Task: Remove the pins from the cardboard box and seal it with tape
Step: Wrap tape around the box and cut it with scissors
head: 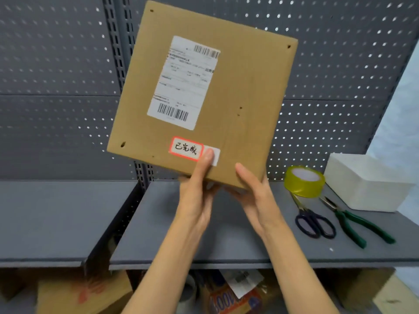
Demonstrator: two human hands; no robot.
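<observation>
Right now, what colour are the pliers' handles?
Green, on the pliers lying on the shelf, head view.

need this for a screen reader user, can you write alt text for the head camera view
Two bare hands, left hand and right hand, hold a cardboard box tilted above a grey shelf, its shipping label and a red-bordered sticker facing the camera. On the shelf to the right lie a tape roll, scissors, green-handled pliers and a white box.

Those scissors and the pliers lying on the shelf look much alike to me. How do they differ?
The scissors have dark, rounded loop handles; the pliers have long green handles spread apart. The scissors lie closer to the hands, their tips reaching the yellow tape roll; the pliers lie nearer the white box. Both rest flat on the grey shelf, untouched.
</observation>
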